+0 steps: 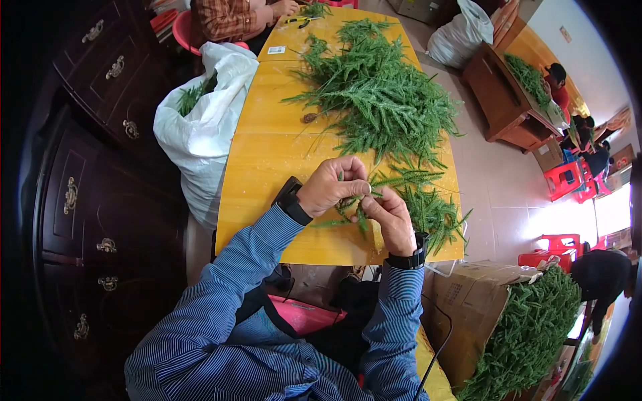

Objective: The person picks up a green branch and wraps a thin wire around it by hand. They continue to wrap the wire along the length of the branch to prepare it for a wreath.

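Note:
Just above the near part of a yellow wooden table (281, 175), my two hands meet around a green artificial fir sprig (362, 220). My left hand (336, 184) pinches its upper part between thumb and fingers. From the other side, my right hand (392, 220) grips the same sprig close to the left fingertips. The fingers hide much of the stem. Loose fir sprigs (434, 213) lie right beside my right hand. Beyond my hands spreads a large heap of green sprigs (386, 95), with a small brown pine cone (309, 118) at its left edge.
A white woven sack (200, 135) stands against the table's left side. Yellow-handled pliers (300, 20) lie at the far end, near another person's hand (285, 8). A cardboard box (471, 295) with greenery (536, 326) stands at the right. A dark cable (446, 341) hangs by my right arm.

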A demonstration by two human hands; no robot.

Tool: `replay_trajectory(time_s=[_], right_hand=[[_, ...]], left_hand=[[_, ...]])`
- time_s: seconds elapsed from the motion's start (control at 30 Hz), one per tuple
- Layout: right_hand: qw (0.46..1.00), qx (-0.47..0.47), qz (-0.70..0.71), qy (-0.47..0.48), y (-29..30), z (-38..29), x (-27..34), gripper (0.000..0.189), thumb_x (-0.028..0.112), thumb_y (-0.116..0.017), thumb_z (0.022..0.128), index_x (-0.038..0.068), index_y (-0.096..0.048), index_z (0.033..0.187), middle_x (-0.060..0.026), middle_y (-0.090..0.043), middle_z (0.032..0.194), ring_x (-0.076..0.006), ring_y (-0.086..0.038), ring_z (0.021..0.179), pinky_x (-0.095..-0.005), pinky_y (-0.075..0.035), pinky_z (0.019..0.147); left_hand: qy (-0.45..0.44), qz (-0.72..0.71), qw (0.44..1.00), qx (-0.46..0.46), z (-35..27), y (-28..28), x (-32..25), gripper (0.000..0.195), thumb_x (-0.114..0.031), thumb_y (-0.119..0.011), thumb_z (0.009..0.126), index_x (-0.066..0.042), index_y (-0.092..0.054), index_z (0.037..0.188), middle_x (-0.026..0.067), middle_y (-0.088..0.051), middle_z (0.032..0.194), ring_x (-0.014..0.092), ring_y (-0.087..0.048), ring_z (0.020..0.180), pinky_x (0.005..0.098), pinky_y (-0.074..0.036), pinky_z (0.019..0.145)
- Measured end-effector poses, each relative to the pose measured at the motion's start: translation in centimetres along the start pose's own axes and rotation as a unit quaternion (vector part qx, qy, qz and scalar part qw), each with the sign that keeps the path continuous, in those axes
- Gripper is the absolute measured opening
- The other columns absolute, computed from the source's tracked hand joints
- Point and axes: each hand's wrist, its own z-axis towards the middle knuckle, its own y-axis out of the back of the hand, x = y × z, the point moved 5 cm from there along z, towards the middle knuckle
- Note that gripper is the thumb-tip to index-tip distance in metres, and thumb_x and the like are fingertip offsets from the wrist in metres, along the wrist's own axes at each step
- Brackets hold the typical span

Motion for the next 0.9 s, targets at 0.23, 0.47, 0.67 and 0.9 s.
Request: replay_trajectory(time_s=[0.23, 0.47, 0.67, 0.9], right_hand=[[0.999, 0.041, -0.024, -0.01, 0.3, -0.2, 0.4, 0.012, 0.01, -0.054, 0.095, 0.001, -0.06, 0.1, -0.0066, -0.065, 0.085, -0.0168, -0.063, 0.075, -0.0293, -0.051, 0.073], [0.999, 0.05, -0.008, -0.006, 0.2, -0.2, 0.5, 0.015, 0.012, -0.054, 0.095, -0.001, -0.06, 0.099, -0.0063, -0.064, 0.081, -0.0167, -0.063, 0.073, -0.0296, -0.051, 0.073], [0.997, 0.075, 0.001, -0.023, 0.0, -0.2, -0.1, 0.018, 0.017, -0.055, 0.096, 0.0, -0.058, 0.098, -0.006, -0.063, 0.082, -0.0164, -0.062, 0.074, -0.0293, -0.05, 0.072], [0.999, -0.023, 0.025, 0.036, -0.9, -0.1, 0.7, 0.013, 0.013, -0.058, 0.094, 0.002, -0.053, 0.095, -0.0052, -0.063, 0.085, -0.012, -0.06, 0.072, -0.027, -0.051, 0.069]], left_hand=[[0.021, 0.003, 0.999, 0.024, 0.0, -0.6, -0.6, 0.015, -0.013, -0.07, 0.086, -0.004, -0.058, 0.089, 0.0002, -0.062, 0.076, 0.007, -0.058, 0.069, 0.0202, -0.047, 0.064], [0.011, -0.027, 0.999, 0.028, -0.2, -1.2, -1.4, 0.014, -0.014, -0.068, 0.087, -0.004, -0.059, 0.087, 0.0013, -0.062, 0.075, 0.008, -0.058, 0.064, 0.022, -0.048, 0.058], [-0.004, -0.035, 0.999, 0.032, -0.2, -0.4, -1.6, 0.014, -0.014, -0.068, 0.087, -0.004, -0.059, 0.085, 0.0015, -0.061, 0.074, 0.009, -0.057, 0.062, 0.022, -0.048, 0.056], [0.009, 0.077, 0.997, 0.004, -0.2, -0.2, -0.7, 0.016, -0.016, -0.068, 0.088, -0.005, -0.06, 0.081, -0.0014, -0.06, 0.074, 0.007, -0.055, 0.068, 0.0228, -0.045, 0.064]])
